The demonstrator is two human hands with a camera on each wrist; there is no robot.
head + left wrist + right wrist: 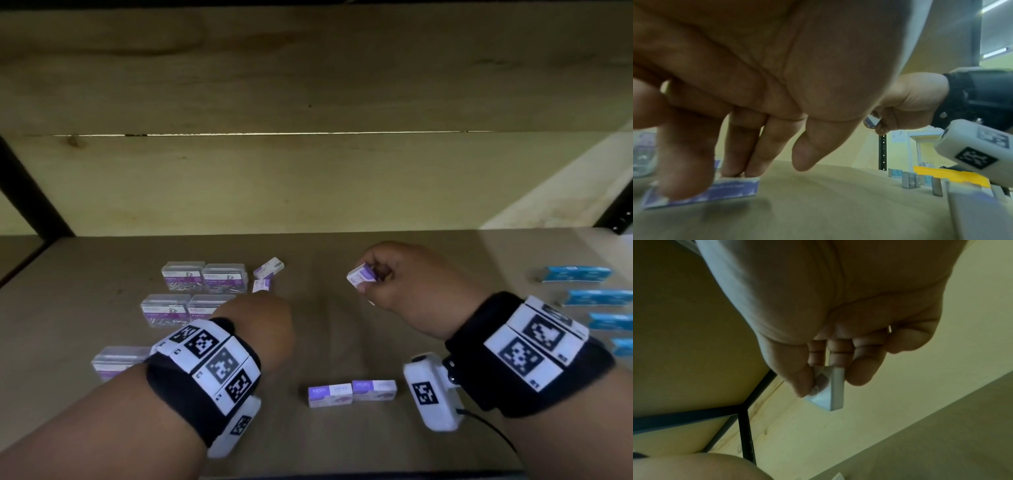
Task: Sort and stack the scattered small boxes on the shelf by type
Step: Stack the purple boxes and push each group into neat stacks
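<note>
Fingers (861, 369) and thumb of my right hand (400, 277) pinch a small purple-and-white cardboard staples box (359, 277) above the brown shelf board (329, 329). My left hand (260, 325) reaches down, its thumb and fingertips (754, 168) gripping a second purple-and-white box (731, 190) that lies on the shelf beside clear plastic paper-clip boxes (205, 277).

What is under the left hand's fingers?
A purple box, pinched by the left hand between thumb and fingertips, low on the shelf. The thumb covers its left end.

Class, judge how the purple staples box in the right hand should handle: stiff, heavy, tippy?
Probably stiff: the staples box shows sharp edges pinched in the right hand. Likely light: fingertips alone hold it. Flat sides suggest it won't roll.
</note>
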